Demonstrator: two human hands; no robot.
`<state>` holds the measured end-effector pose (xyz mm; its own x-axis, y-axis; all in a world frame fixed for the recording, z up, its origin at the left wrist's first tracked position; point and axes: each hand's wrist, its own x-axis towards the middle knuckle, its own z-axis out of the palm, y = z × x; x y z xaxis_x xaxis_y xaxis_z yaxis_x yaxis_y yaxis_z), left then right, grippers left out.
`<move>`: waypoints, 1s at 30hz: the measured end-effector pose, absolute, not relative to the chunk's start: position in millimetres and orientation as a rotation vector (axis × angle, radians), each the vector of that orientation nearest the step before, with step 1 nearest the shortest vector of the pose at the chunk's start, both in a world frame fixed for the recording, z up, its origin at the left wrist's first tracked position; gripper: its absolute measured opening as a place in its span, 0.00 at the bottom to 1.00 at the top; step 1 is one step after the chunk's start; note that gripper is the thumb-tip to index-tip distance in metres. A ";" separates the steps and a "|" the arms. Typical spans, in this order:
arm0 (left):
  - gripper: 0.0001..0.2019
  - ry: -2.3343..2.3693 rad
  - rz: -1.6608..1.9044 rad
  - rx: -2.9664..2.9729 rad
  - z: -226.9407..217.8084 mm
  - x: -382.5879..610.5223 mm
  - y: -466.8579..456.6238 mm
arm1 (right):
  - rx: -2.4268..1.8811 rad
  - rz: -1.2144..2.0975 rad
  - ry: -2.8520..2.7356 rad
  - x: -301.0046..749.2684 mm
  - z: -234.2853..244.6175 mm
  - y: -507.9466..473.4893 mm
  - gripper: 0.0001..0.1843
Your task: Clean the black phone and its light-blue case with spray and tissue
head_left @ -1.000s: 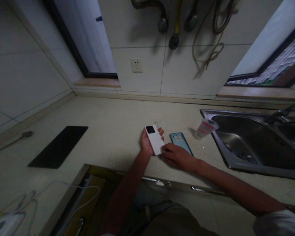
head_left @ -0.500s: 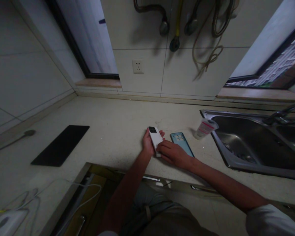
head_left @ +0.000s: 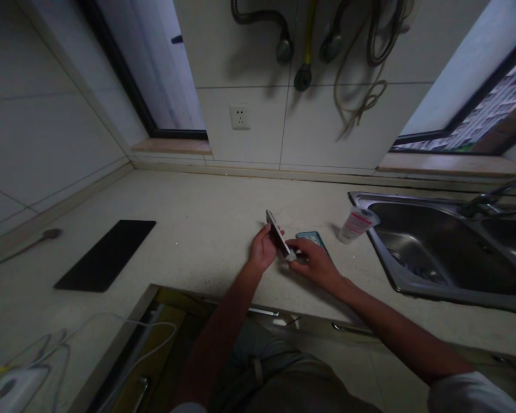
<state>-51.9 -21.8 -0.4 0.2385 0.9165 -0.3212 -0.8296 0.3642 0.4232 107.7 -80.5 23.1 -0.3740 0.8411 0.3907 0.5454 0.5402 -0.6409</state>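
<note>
My left hand (head_left: 262, 252) is closed round a white phone (head_left: 277, 238), which stands tilted on its edge above the pale countertop (head_left: 206, 223). My right hand (head_left: 316, 263) pinches the phone's near end with its fingertips. A teal phone (head_left: 310, 237) lies camera side up on the counter just behind my right hand, partly hidden by it.
A white cup (head_left: 356, 224) lies on its side by the steel sink (head_left: 447, 252) at the right. A black mat (head_left: 105, 254) lies on the counter at left. White cables and a small white device (head_left: 8, 390) sit near the bottom left. A wall socket (head_left: 239, 117) is behind.
The white phone has turned from lying back up in my left hand to standing on its edge. My right hand has shifted from its lower edge to pinching its near end.
</note>
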 end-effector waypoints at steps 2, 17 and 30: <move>0.07 0.565 1.196 0.284 -0.1 -47.8 -23.8 | -1.146 0.564 -1.973 111.1 21.7 -79.1 0.21; 0.28 0.768 1.295 0.673 -6.4 -41.6 -30.5 | -1.192 0.957 -1.745 108.4 8.2 -97.1 0.20; 0.40 0.918 1.355 0.925 -11.1 -34.2 -35.5 | -1.263 1.194 -1.599 126.2 4.8 -105.2 0.19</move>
